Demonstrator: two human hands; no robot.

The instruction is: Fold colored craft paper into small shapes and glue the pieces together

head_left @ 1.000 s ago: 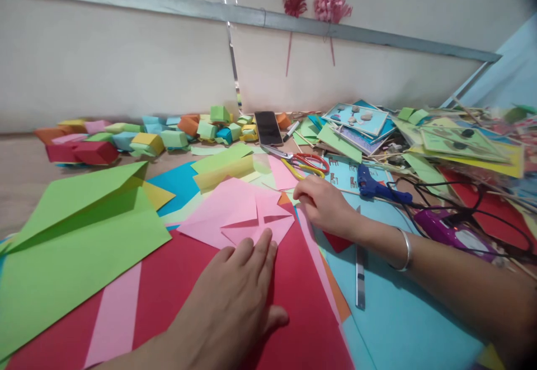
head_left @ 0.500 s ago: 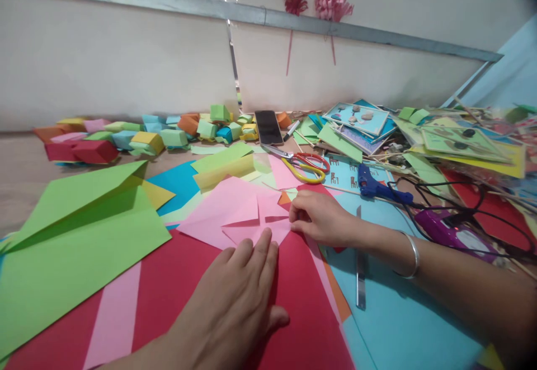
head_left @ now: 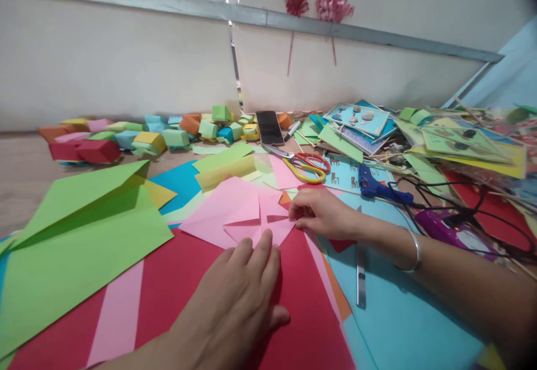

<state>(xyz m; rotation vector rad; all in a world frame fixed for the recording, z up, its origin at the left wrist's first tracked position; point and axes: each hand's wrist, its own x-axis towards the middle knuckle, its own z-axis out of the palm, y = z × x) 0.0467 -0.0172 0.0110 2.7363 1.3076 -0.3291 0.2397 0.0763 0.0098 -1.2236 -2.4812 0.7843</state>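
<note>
A pink folded paper [head_left: 222,207] lies at the centre over red sheets [head_left: 180,280], its flaps meeting near its right part. My left hand [head_left: 239,291] rests palm down in front of it, fingers extended, fingertips on the paper's near edge and thumb out to the right. At the paper's right corner, my right hand [head_left: 314,210] has its fingers curled and pinched on that corner. A silver bangle circles the right wrist.
Green folded sheets [head_left: 92,247] lie left. Beyond the pink paper are scissors [head_left: 304,165] and a phone [head_left: 269,127]. A metal ruler [head_left: 361,280], blue glue gun [head_left: 381,185] and black cables are right. Small paper boxes [head_left: 98,150] line the back left.
My right hand has shifted very slightly to the right at the paper's corner. My left hand stays nearly in place, and the pink paper looks almost unchanged.
</note>
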